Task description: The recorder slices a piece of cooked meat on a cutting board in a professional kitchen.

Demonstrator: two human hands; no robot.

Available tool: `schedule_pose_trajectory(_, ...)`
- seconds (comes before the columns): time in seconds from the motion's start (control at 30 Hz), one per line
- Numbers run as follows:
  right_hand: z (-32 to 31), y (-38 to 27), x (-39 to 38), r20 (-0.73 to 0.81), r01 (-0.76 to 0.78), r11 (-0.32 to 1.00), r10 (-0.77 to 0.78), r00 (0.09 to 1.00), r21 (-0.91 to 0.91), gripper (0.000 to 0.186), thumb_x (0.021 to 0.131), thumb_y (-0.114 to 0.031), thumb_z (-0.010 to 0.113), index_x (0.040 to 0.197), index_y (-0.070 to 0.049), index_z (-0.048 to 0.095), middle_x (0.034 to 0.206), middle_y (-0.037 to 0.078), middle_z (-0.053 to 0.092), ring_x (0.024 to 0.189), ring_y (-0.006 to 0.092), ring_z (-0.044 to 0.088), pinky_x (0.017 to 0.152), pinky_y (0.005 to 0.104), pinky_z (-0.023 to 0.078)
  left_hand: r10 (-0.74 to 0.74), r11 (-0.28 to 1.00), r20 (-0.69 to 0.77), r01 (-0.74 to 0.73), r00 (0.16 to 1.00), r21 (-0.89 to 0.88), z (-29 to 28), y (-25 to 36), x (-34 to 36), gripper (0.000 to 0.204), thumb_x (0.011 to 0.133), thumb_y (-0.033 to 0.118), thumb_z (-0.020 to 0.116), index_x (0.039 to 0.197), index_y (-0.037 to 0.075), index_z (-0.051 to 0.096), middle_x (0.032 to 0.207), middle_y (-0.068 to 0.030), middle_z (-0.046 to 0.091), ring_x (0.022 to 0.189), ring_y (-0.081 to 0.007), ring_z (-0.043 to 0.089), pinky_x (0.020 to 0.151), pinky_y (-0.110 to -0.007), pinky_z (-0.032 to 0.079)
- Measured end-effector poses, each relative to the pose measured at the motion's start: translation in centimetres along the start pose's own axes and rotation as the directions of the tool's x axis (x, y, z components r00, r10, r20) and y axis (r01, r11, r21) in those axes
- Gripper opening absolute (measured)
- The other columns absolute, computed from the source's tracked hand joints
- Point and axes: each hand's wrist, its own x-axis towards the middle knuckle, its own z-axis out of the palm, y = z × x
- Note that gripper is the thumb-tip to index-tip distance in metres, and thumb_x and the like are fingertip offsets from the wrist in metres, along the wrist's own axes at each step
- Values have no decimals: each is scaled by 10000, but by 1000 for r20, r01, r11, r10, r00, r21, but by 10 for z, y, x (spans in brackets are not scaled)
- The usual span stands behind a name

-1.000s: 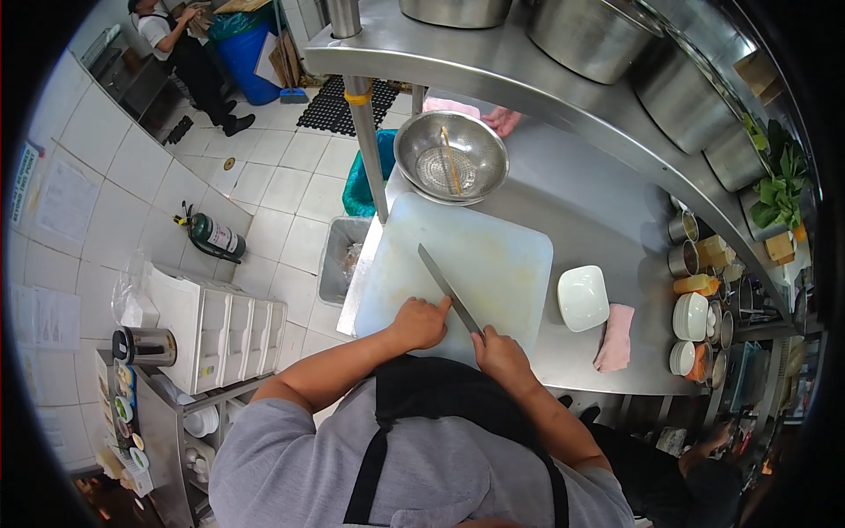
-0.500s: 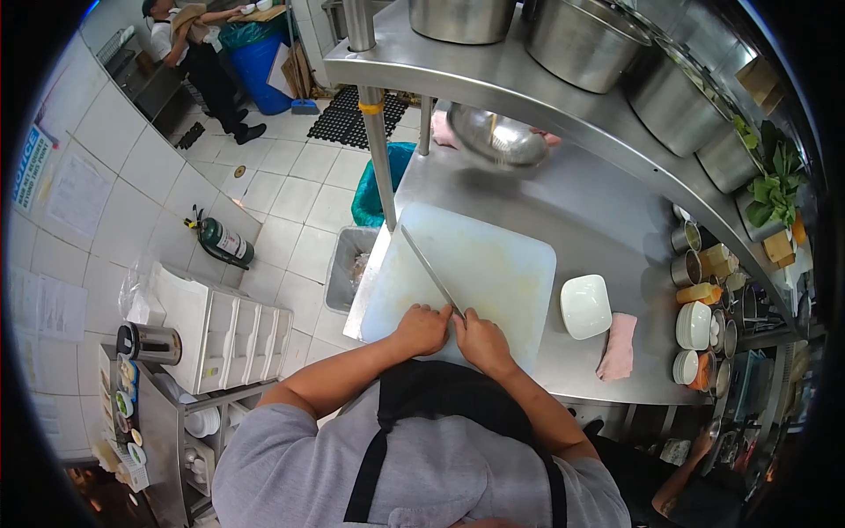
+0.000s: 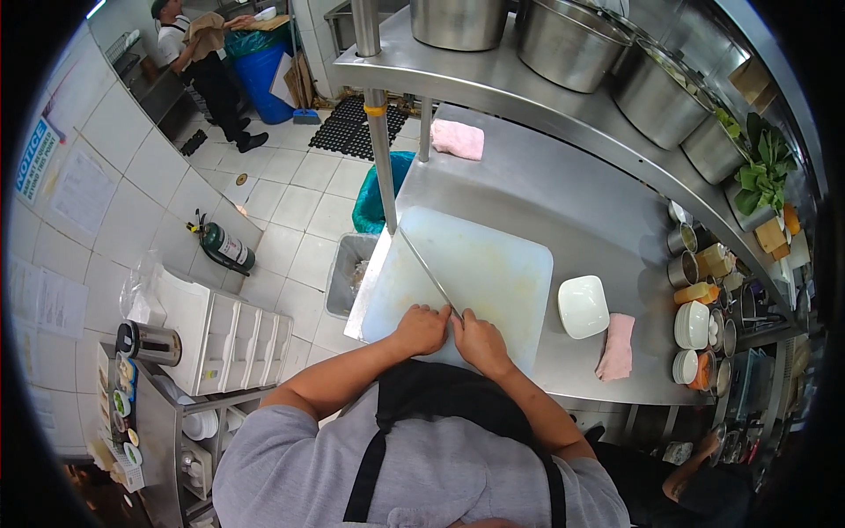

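Reference: the centre of the cutting board (12 o'clock points away from the wearer's body). At 6 o'clock, the right hand is clenched around the handle end of a long, narrow steel knife; the grip hides the handle. The left hand is set beside it, fingers curled close to the blade; whether it grips the knife cannot be told. The knife lies over the board at a slant, its tip toward 11 o'clock, near the board's left edge.

The pale, translucent, round-cornered cutting board sits close to the left edge of the stainless-steel table, leaving a narrow steel margin at 9 o'clock. Beyond that margin, lower down, stands a grey rectangular plastic bin.

At 3 o'clock, a strip of steel separates the board from a white, rounded-square, glossy bowl. A folded pink fabric cloth lies just beside the bowl at 4 o'clock.

From 12 to 2 o'clock, a broad run of steel gives the widest room for moving. A round metal post rises near the board's corner at 11 o'clock. A second pink cloth lies at 12 o'clock. Farther out, a curved-looking stainless-steel shelf bounds the space, carrying large cylindrical metal pots.
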Motion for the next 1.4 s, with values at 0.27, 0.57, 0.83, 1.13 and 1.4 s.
schedule_pose_trajectory(0.27,-1,-1,5,22,4,1000,-4,1000,-10,350,1041,-326,530,951,4,602,738,274,684,695,479,680,658,571,546,6,1000,13,-6,1000,-7,3,-2,0,322,901,237,610,1113,-4,595,789,-193,708,763,-380,697,741,-485,509)
schedule_pose_trajectory(0.57,-12,-5,20,158,-27,999,31,987,-27,369,1031,-332,543,995,26,628,838,301,698,815,492,688,761,575,544,12,999,12,-12,1000,39,9,-7,2,405,865,211,620,1202,-10,582,778,-180,726,751,-358,711,731,-473,516)
schedule_pose_trajectory(0.83,-30,14,-8,237,-61,997,68,969,-37,392,1033,-344,552,976,37,622,858,316,693,839,513,677,771,582,530,19,1000,-41,-20,999,-15,7,-6,0,536,859,242,644,1273,-66,499,692,-188,664,661,-396,664,703,-503,507)
schedule_pose_trajectory(1.13,-82,23,-72,364,-163,973,213,907,-163,381,1045,-353,537,983,15,609,859,300,697,852,507,681,781,581,530,0,1000,-56,-1,998,-24,1,-6,3,424,813,183,642,1168,-13,516,675,-170,671,646,-367,676,676,-490,506)
schedule_pose_trajectory(1.4,-97,22,-87,381,-172,964,240,893,-203,376,1045,-354,543,967,9,600,833,292,693,824,504,681,762,586,529,7,1000,-69,-9,998,-27,-1,-4,4,373,816,173,632,1126,-9,533,667,-163,670,647,-361,676,690,-482,508)
